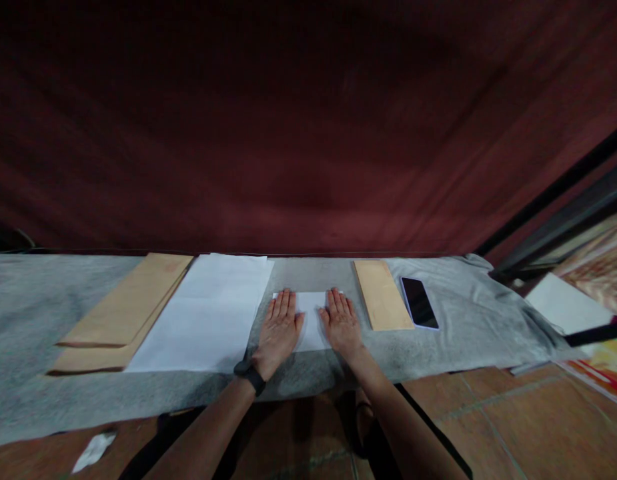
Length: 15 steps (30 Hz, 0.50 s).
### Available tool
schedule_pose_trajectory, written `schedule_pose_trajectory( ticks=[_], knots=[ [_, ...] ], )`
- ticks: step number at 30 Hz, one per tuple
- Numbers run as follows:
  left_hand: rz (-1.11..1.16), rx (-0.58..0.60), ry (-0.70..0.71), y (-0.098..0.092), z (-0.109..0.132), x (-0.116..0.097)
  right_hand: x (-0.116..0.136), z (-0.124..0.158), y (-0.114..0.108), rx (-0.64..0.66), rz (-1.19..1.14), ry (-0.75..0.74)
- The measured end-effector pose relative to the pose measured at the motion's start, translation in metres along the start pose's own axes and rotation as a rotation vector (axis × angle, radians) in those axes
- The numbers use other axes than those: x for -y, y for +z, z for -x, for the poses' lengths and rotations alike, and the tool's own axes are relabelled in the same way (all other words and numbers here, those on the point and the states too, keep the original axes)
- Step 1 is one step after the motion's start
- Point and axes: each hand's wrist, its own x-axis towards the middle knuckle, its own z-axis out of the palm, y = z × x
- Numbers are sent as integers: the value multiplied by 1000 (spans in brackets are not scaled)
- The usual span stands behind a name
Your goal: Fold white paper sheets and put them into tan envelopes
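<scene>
My left hand [279,330] and my right hand [341,321] lie flat, fingers stretched out, side by side on a small folded white sheet of paper [310,313]. The sheet rests on a grey cloth [308,380] spread over the surface. A dark band circles my left wrist. Neither hand grips anything; both press down on the paper.
Left of my hands lies a stack of white paper [208,313], then a pile of brown envelopes [123,313]. To the right sit a single brown envelope [382,295] and a dark phone [419,303]. A dark red curtain hangs behind. Tiled floor below.
</scene>
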Motion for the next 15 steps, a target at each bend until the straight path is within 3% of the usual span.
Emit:
schedule_pose_trajectory(
  ticks=[9, 15],
  knots=[
    [-37, -77, -4, 3, 9, 11, -10, 7, 1, -35, 91, 10],
    [-21, -100, 74, -4, 22, -1, 0, 6, -14, -25, -93, -1]
  ],
)
